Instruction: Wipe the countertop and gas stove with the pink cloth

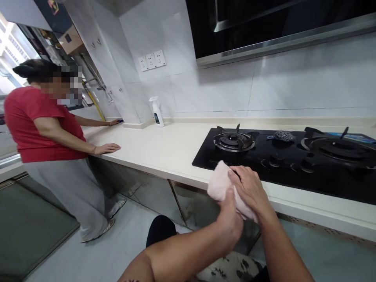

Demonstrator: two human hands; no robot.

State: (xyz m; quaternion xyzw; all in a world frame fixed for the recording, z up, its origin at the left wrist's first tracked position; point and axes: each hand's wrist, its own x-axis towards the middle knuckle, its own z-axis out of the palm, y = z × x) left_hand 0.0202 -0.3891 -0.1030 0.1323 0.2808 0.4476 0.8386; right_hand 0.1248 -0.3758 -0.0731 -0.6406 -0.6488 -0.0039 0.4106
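Observation:
A pale pink cloth (219,181) is bunched between both of my hands at the front edge of the cream counter (164,150), just in front of the black gas hob (282,160). My right hand (249,188) lies over the cloth with its fingers curled onto it. My left hand (230,217) grips the cloth from below, its fingers hidden under the fabric. Both hands hover at the hob's near left corner.
The hob has a left burner (234,140) and a right burner (337,147), with a dark scrubber (282,136) between them. A white spray bottle (156,111) stands by the wall. A person in a red shirt (32,121) leans on the counter at left.

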